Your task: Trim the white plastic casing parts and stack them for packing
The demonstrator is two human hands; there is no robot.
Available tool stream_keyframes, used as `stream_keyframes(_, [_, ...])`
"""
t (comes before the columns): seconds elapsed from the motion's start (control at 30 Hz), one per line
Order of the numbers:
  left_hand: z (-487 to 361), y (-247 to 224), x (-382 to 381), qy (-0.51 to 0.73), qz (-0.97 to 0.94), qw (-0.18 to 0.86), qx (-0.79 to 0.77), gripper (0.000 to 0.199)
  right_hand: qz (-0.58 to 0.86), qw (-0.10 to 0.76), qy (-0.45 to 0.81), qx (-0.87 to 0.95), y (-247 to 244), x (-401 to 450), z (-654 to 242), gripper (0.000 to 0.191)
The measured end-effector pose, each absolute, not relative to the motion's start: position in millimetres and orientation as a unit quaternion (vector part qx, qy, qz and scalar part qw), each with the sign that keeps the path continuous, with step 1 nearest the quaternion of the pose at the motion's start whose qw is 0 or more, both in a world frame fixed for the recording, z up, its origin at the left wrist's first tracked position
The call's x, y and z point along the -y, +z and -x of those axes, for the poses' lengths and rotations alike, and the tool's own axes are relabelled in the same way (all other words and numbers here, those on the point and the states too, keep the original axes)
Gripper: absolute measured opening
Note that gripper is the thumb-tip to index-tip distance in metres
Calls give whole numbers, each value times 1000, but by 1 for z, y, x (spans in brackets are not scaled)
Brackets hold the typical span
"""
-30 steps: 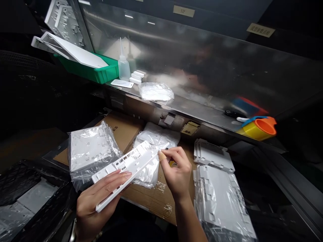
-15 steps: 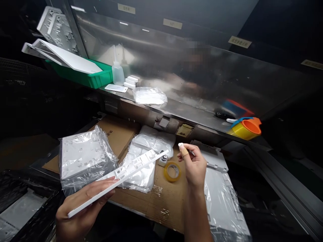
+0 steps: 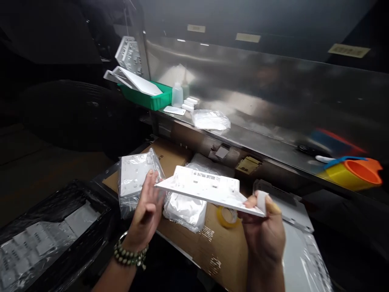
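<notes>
One panel [image 3: 197,189] (white) in right hand [image 3: 268,233]

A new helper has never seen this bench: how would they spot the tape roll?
Below the metal shelf, find the brown cardboard. On it, just left of the right hand, lies the tape roll. Its yellow ring shape sets it apart from the shiny plastic bags nearby.

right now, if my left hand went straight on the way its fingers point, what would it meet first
Likely the bagged white stack, at its right edge; depth is unclear, so the left hand might pass over it.
</notes>
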State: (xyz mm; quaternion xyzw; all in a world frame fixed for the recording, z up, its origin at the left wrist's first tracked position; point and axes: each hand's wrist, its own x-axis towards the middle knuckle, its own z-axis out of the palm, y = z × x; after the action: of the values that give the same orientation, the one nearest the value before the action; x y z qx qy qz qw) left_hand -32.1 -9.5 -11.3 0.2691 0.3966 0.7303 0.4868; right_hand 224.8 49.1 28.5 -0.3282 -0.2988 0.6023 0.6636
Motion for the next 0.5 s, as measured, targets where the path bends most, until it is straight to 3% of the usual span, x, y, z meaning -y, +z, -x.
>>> stream_keyframes(0.17, [30,1,-7,583,-1,780,-225,94,371,669,617,186,34,-49,-228,17])
stream_keyframes(0.33, [18,27,-21,579,56,790,-193,48,402,631,651,123,31,-52,-234,15])
stream_keyframes(0.5, [11,36,-24,565,66,792,-224,37,400,630,648,150,19,-47,-240,22])
